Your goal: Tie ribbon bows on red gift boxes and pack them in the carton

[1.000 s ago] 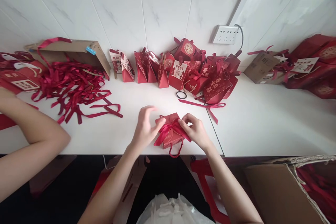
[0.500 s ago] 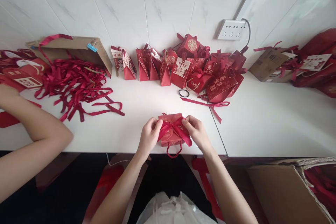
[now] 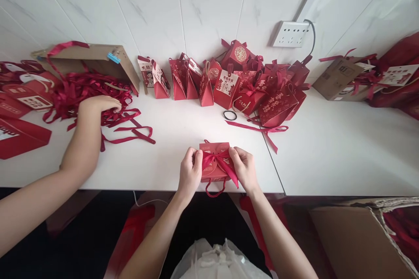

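A small red gift box (image 3: 209,175) with a twisted cord handle lies at the table's front edge, directly before me. Across its top is a dark red ribbon (image 3: 225,165) tied in a bow at the centre. My left hand (image 3: 190,170) pinches the bow's left side between thumb and fingers, by the box's left edge. On the opposite side, my right hand (image 3: 244,168) pinches the bow's right side, and one ribbon tail hangs down beside it. My fingertips are partly hidden behind the ribbon and box.
A co-worker's hand (image 3: 103,103) reaches into a ribbon heap (image 3: 78,91) spilling from a cardboard box (image 3: 126,63). Several red gift boxes (image 3: 225,89) stand along the wall. Loose ribbon (image 3: 255,127) and a black ring (image 3: 229,115) lie behind my box. A carton (image 3: 353,235) stands lower right.
My hands have spread slightly apart, and the bow looks narrower and flatter. The co-worker's arm has moved right, bringing the hand onto the ribbon heap; a red box now shows at far left.
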### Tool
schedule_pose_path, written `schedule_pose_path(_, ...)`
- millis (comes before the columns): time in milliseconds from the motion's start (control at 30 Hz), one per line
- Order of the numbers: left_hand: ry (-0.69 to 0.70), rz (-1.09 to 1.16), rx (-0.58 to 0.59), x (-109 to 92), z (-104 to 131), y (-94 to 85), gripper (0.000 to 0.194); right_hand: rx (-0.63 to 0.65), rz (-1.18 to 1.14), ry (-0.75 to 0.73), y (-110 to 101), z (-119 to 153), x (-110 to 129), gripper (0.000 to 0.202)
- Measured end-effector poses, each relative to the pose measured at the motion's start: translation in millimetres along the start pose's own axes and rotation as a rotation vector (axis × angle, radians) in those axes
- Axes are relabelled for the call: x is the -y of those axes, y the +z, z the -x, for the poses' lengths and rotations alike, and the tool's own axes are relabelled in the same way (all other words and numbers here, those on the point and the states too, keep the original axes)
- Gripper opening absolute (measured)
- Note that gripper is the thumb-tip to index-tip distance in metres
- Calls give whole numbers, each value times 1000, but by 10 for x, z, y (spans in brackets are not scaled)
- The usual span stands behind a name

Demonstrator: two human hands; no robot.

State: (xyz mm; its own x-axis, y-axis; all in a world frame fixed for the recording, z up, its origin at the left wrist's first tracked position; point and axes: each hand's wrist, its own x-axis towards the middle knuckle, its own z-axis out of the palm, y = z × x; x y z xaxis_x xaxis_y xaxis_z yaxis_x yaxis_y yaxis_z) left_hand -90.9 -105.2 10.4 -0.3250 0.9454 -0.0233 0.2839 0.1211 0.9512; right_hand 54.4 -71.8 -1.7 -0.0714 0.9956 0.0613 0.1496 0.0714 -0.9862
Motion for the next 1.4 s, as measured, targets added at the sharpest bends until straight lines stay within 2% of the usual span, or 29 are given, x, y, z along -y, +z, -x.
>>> schedule_pose_path(167, 23, -10, -6, 34, 13, 1, 30, -6, -87, 26, -4, 36, -69, 46)
schedule_pose_path(267, 7, 23, 19, 43, -12, -28, 31, 89, -93, 76, -119, -1, -131, 46)
schedule_pose_path(367, 26, 10, 70, 23, -59, -74, 31, 216, -75, -30, -295, -47, -200, 46)
schedule_pose_path(400, 43, -3, 77, 11, -72, -84, 29, 280, -55, -91, -341, -52, -217, 59)
schedule_pose_path(467, 95, -36, 51, -17, -84, -87, 26, 428, 23, -186, -383, -42, -235, 99)
schedule_pose_path(500, 153, -59, 11, -33, -80, -81, 23, 481, 77, -216, -377, -26, -234, 110)
schedule_pose_path(567, 378, -131, -97, -72, -46, -62, 17, 492, 179, -272, -330, 18, -214, 109)
schedule_pose_path(633, 728, -214, -193, -126, 18, -47, 10, 394, 236, -359, -274, 68, -170, 101)
schedule_pose_path(700, 1077, -275, -211, -199, 103, -45, 8, 265, 253, -463, -251, 115, -102, 99)
schedule_pose_path(767, 1299, -303, -193, -287, 196, -54, 14, 150, 252, -543, -272, 159, -10, 98)
schedule_pose_path(800, 1354, -303, -185, -335, 242, -61, 15, 109, 255, -574, -294, 180, 42, 97)
schedule_pose_path(967, 1364, -230, -182, -564, 425, -106, 16, 30, 290, -698, -402, 273, 281, 94)
schedule_pose_path(1100, 1360, -220, -144, -699, 526, -153, 15, 3, 291, -740, -431, 328, 377, 93)
schedule_pose_path(1300, 1336, -237, -112, -752, 565, -178, 17, 17, 326, -738, -463, 362, 432, 93)
schedule_pose_path(1367, 1253, -255, -203, -727, 456, -201, 14, 9, 337, -739, -479, 367, 423, 94)
schedule_pose_path(1400, 1145, -283, -267, -707, 367, -222, 12, 2, 352, -733, -490, 370, 412, 95)
